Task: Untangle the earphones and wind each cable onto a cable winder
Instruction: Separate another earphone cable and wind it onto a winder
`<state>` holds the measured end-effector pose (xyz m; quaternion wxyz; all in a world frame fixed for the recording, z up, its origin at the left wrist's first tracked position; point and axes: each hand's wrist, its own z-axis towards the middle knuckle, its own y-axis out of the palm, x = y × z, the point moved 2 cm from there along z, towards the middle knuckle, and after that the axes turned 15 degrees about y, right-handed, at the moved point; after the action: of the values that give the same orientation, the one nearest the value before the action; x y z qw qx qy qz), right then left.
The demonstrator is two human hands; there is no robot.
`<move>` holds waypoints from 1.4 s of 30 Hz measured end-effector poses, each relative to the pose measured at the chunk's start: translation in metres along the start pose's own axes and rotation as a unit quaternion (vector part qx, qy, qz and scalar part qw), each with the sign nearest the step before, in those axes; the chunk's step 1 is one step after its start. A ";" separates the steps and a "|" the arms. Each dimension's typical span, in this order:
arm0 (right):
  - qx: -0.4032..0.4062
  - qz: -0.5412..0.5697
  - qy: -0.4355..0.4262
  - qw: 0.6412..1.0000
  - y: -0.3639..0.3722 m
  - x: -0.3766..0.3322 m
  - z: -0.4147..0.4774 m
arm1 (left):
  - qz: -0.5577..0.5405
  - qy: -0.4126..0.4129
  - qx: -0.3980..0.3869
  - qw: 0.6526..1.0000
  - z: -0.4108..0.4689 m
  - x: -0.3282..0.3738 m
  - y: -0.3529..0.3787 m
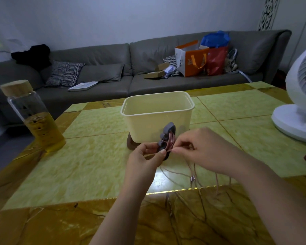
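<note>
Nearest me, the pink cable (170, 143) trails slack from the winder across the table (78, 165), with some strands running over the near edge. I leave it loose so it can feed up as I wind. 2 metal plugs (193, 179) show in it, so I judge more than 1 earphone is still mixed here, though the strands are too thin and blurred to trace. My left hand (145, 158) grips the grey cable winder (167, 134) upright above the table, thumb pressing its lower part to pin the turns. My right hand (200, 149) pinches the cable just beside the winder to keep it taut. My fingers hide the winder's lower half, and I can see no earbuds. Behind stands a cream tub (157, 112), its inside out of my sight. A dark thing at the right edge is cut off.
</note>
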<state>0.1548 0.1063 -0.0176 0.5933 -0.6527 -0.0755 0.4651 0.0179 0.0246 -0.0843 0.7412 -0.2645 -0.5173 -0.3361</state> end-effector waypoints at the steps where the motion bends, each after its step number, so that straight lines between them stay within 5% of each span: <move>1: 0.014 0.010 0.016 1.000 -0.006 0.003 0.000 | 0.015 0.004 -0.018 1.000 0.000 0.001 0.000; 6: 0.084 0.083 0.067 0.991 -0.030 0.028 0.005 | 0.070 0.015 -0.121 0.990 -0.003 0.006 0.000; 13: 0.036 0.321 0.109 0.940 -0.015 0.053 0.016 | -0.034 -0.005 -0.183 0.983 -0.005 0.012 0.002; 19: -0.124 0.633 0.107 0.757 0.010 0.044 0.019 | -0.169 -0.025 -0.199 0.965 -0.011 0.019 0.009; 23: -0.176 0.674 0.154 0.701 0.040 0.029 0.023 | -0.246 -0.040 -0.159 0.955 -0.014 0.022 0.012; 25: -0.142 0.644 0.153 0.736 0.050 0.025 0.026 | -0.264 -0.040 -0.127 0.955 -0.012 0.023 0.010; 28: -0.054 0.461 0.127 0.876 0.056 0.018 0.022 | -0.293 -0.051 -0.073 0.952 -0.008 0.025 0.005; 31: -0.023 0.270 0.037 0.962 0.064 0.014 0.017 | -0.354 -0.075 0.006 0.932 -0.002 0.024 0.000; 34: -0.028 0.149 -0.017 0.988 0.071 0.008 0.015 | -0.389 -0.094 0.068 0.914 0.003 0.017 -0.004; 42: -0.033 0.035 -0.022 0.999 0.038 0.003 0.011 | -0.382 -0.154 0.127 0.902 0.005 0.005 -0.006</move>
<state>0.1317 0.1052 -0.0504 0.5527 -0.6638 -0.0812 0.4972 0.0117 0.0234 -0.0774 0.4942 0.0015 -0.7251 -0.4795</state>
